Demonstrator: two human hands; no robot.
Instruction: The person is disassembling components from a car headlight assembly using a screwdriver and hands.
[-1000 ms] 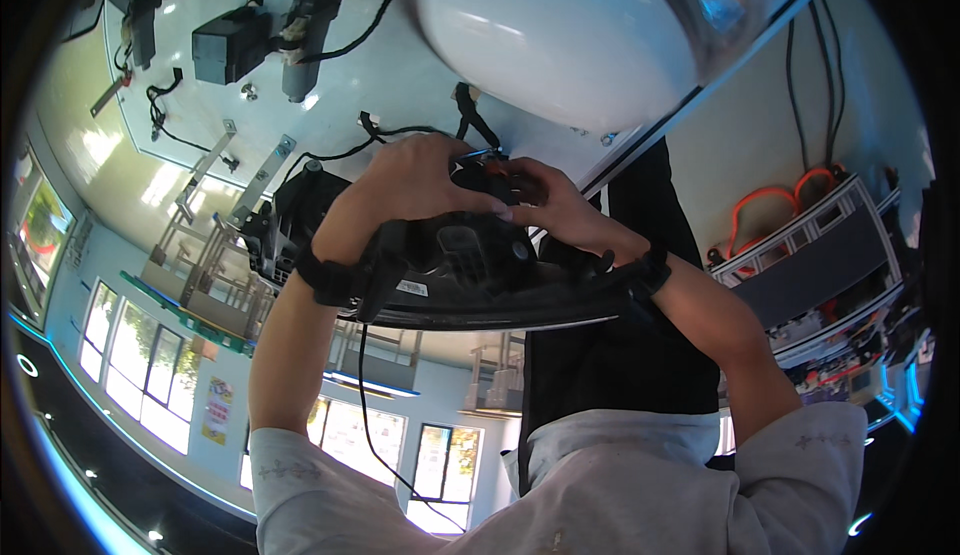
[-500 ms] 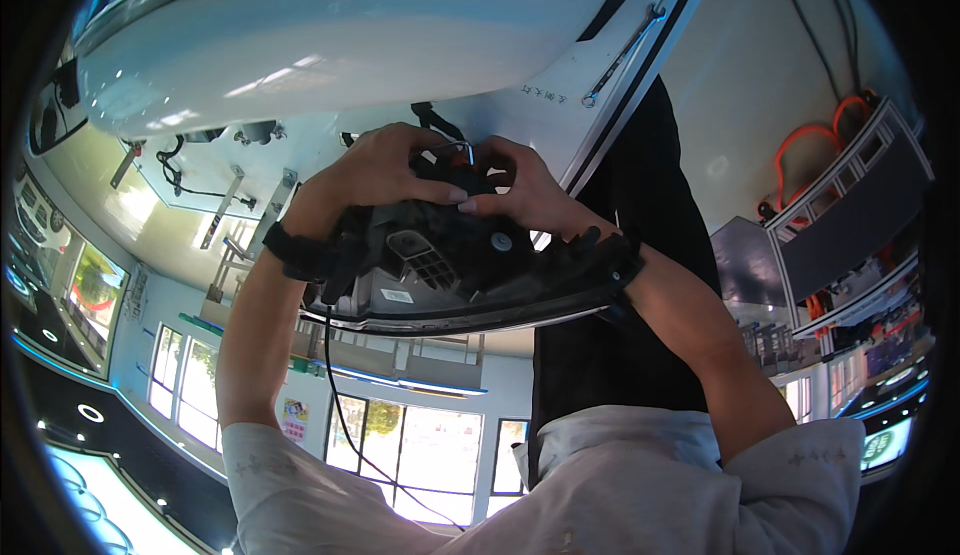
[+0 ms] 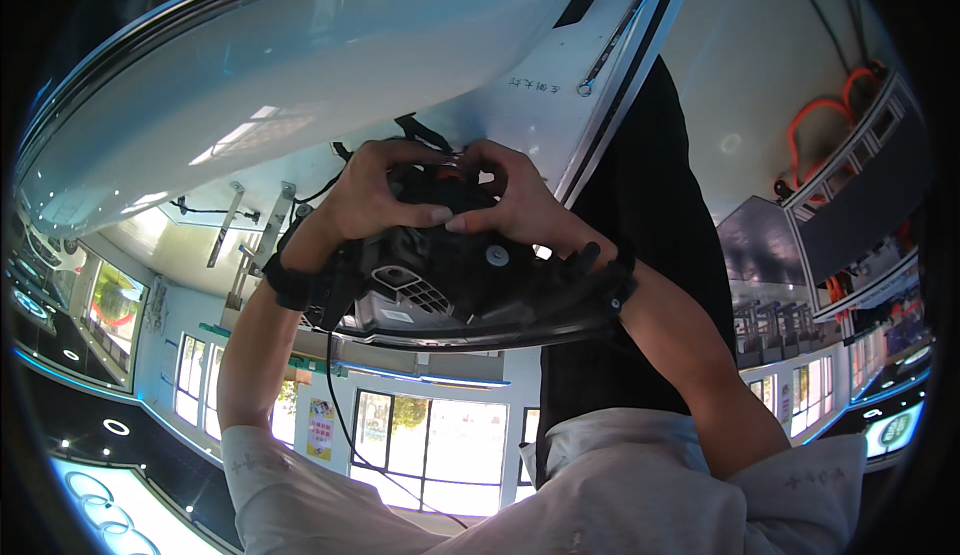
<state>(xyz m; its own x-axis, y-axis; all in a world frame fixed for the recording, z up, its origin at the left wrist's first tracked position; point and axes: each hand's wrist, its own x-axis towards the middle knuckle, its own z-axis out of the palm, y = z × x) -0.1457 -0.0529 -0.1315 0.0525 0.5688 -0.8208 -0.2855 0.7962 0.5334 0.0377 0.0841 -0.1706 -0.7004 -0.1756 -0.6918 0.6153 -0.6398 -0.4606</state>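
Observation:
A black plastic car headlight unit [image 3: 465, 290], with a slotted vent and a round grey cap on its back, lies between my forearms below the white body panel. My left hand [image 3: 365, 190] and my right hand [image 3: 515, 190] curl round the black part at its far edge. Their thumbs almost meet on the near side, and the fingertips reach round its far side. A small red piece [image 3: 449, 172] shows between the hands. Beyond the fingers a black cable [image 3: 425, 133] runs toward the panel. What the fingertips press on is hidden.
The curved, glossy white car body part [image 3: 370, 65] fills the far left. On the white surface [image 3: 545, 65] at the far right lies a combination wrench [image 3: 618, 37]. Metal brackets [image 3: 225, 223] stand left of my hands. An orange hose [image 3: 800, 135] hangs by a grey cabinet [image 3: 850, 205] at right.
The view has shifted, so the car body part sits lower and fills more of the left. A bent metal rod seen by my fingers is now mostly hidden. Both hands keep their grip.

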